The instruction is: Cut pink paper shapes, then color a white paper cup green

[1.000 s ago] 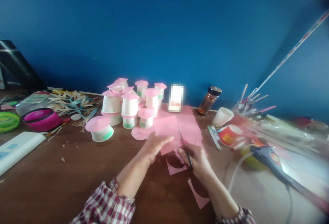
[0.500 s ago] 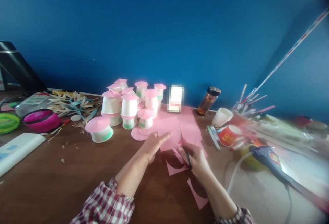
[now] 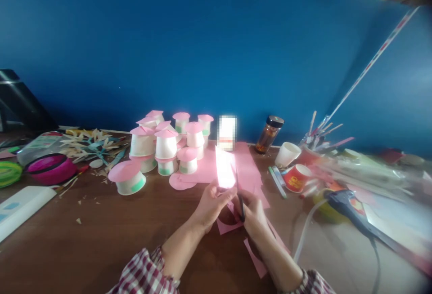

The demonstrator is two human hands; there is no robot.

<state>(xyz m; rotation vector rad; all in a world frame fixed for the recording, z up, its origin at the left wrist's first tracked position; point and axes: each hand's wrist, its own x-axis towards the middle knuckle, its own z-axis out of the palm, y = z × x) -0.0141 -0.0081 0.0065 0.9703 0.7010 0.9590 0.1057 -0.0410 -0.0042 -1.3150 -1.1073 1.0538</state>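
Observation:
My left hand (image 3: 214, 204) is closed on a piece of pink paper (image 3: 225, 170), which stands tilted up and glares nearly white in the light. Close beside it, my right hand (image 3: 252, 213) grips a pair of scissors (image 3: 241, 206) by the dark handles. The blades point up and away, along the right edge of the paper. Under both hands lies a curved pink offcut (image 3: 232, 225), with another pink scrap (image 3: 255, 258) nearer me. Behind them, larger pink sheets (image 3: 248, 163) are spread on the table.
White paper cups with pink tops (image 3: 166, 145) stand stacked at left centre. Rightward are a lidded jar (image 3: 270, 134), a white cup (image 3: 288, 154), a red cup (image 3: 297, 178) and a glue gun (image 3: 349, 204). A magenta bowl (image 3: 52, 168) and a white power strip (image 3: 25, 208) lie left.
My left hand has moved right and closed on the paper, near my right hand. The paper has been tilted up and now catches the light. The view has shifted slightly.

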